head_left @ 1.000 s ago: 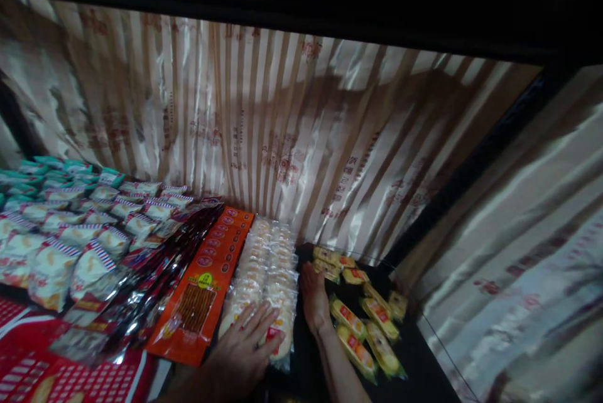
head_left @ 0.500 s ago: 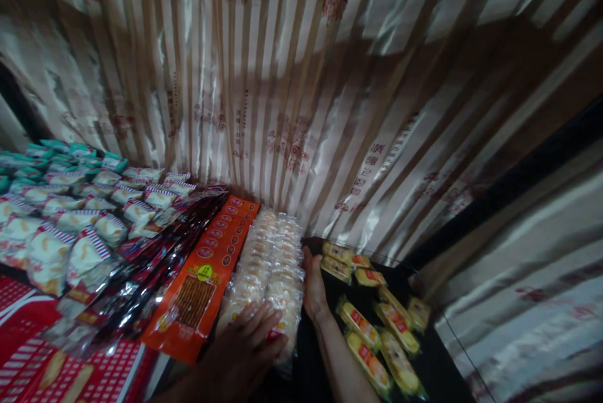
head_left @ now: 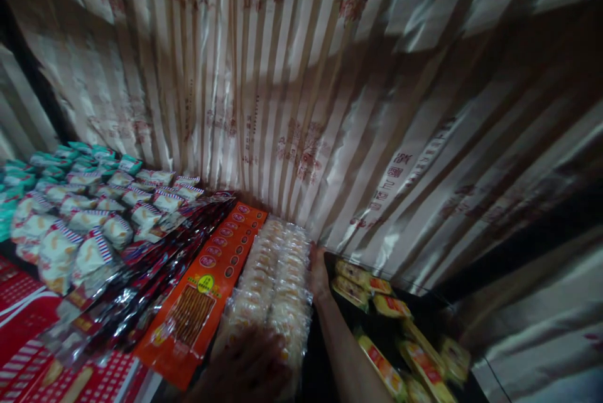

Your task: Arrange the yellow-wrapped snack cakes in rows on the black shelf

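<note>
Two rows of small clear-wrapped pale snacks (head_left: 292,290) stand side by side on the dark shelf. My left hand (head_left: 249,362), dark and blurred, rests on their near end with its fingers laid over the wrappers. Along the far right side of the rows, my right hand (head_left: 319,270) presses flat, its fingertips near the striped backing. Just left of the rows lies a flat orange packet (head_left: 207,290) with a window showing brown sticks.
Yellow packaged cakes (head_left: 379,362) lie on the dark shelf (head_left: 342,312) at right. Dark shiny packets (head_left: 160,284), white snack bags (head_left: 94,252) and green bags (head_left: 42,161) fill the left. A red basket (head_left: 28,340) is at lower left. Striped sheeting (head_left: 282,108) backs the shelf.
The view has shifted, so the goods appear slightly lower and further right. My left hand has slid toward the near end of the rows; my right hand stays at their far right side.
</note>
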### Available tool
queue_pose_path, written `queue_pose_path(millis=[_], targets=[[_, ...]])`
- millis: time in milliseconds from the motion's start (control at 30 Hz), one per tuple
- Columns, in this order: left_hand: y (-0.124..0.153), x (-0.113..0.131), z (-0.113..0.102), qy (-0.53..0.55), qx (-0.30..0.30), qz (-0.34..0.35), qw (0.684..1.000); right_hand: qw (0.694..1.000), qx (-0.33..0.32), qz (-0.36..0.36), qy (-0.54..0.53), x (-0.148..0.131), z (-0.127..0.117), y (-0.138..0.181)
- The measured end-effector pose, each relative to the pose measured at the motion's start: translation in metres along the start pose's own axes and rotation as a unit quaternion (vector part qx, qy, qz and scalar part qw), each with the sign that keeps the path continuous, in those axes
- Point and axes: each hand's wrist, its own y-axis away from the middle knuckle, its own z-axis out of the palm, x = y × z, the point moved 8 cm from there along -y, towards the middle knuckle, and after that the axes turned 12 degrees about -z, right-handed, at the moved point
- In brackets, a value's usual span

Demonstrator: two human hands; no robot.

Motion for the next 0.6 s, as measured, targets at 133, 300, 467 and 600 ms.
queue_pose_path(millis=[133, 300, 467, 600], targets=[[0.002, 0.003, 0.004, -0.026, -0.016, 0.019, 0.999, 0.998, 0.052, -0.013, 0.022, -0.002, -0.017, -0.006], [0.003, 0.003, 0.008, -0.024, -0.021, 0.028, 0.999, 1.0, 0.01, -0.007, 0.017, -0.003, -0.007, -0.009], [0.003, 0.001, 0.005, 0.013, -0.05, 0.002, 0.999, 0.998, 0.031, -0.01, 0.045, -0.008, -0.011, -0.001], [0.003, 0.001, 0.002, 0.049, -0.104, -0.014, 0.993, 0.997, 0.058, -0.013, 0.055, -0.008, -0.02, 0.014]])
